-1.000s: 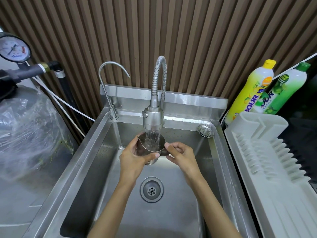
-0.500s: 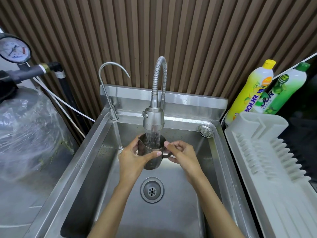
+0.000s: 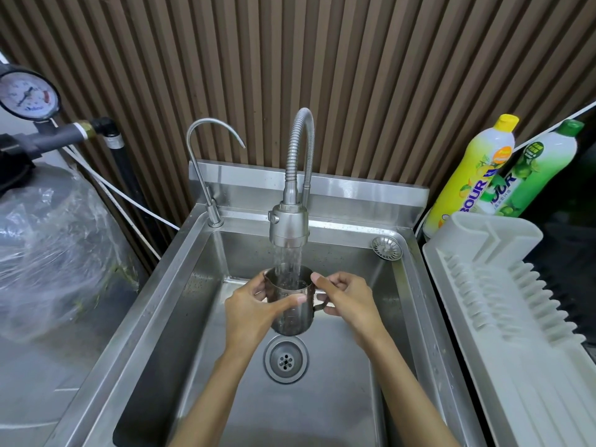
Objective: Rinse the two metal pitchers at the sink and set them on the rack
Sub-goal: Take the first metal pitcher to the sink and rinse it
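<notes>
A small metal pitcher [image 3: 290,317] is held upright over the sink [image 3: 180,317], under the running spray faucet [image 3: 288,227]. Water streams into its open mouth. My left hand [image 3: 251,311] wraps around the pitcher's left side, thumb across the front. My right hand [image 3: 348,298] grips its handle on the right, thumb at the rim. Only one pitcher is in view. The white dish rack [image 3: 503,304] lies to the right of the sink with nothing on it.
A thin gooseneck tap [image 3: 206,175] stands at the sink's back left. The drain [image 3: 285,359] sits below the pitcher, a strainer [image 3: 387,248] on the back right rim. Two detergent bottles [image 3: 477,175] lean behind the rack. A plastic-wrapped tank [image 3: 54,246] and gauge [image 3: 27,96] are left.
The pitcher has dropped a little lower beneath the faucet and now stands more upright. Both hands stayed on it and moved down with it.
</notes>
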